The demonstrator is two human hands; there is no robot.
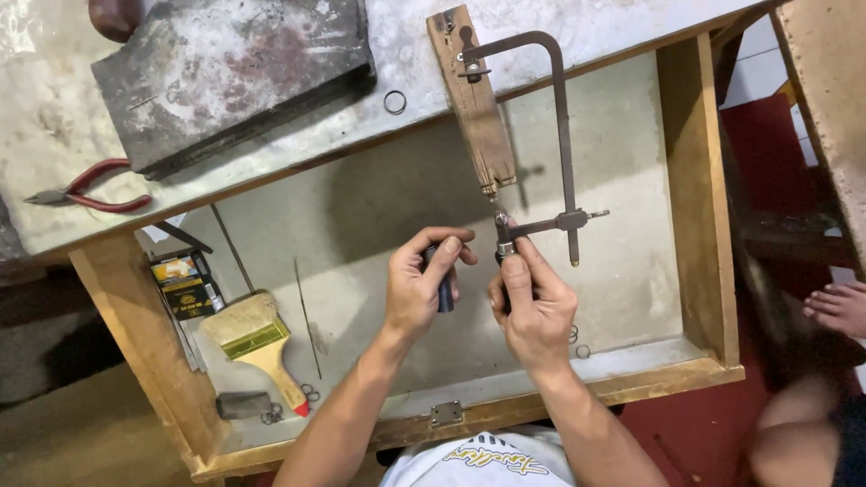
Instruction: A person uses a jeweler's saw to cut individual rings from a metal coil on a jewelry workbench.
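Fingers of the right hand (534, 311) are wrapped tight around the lower end of a jeweller's saw frame (559, 135), thumb lying up along the dark handle just under the clamp screw. The frame rises from that grip as a tall metal arch, its upper end meeting a worn wooden bench pin (475, 99) that juts out from the edge of the workbench (54, 117). Just beside it, the left hand (424, 289) is closed on a short dark cylinder (445, 293), thumb and forefinger curled over its top; what the cylinder is I cannot tell. Both hands hover over an open wooden drawer (695, 198) lined with pale sheet. In the drawer's left part lie a flat paintbrush (257, 343) with a wooden handle, a small printed box (185, 284), a thin wire rod (307, 316) and a few little metal rings (309, 392); more rings lie near the right wrist. Up on the bench top sit a heavy grey steel block (234, 63), a single ring (394, 101) and red-handled pliers (90, 194). At the far right, another person's bare foot (837, 308) shows on the floor.
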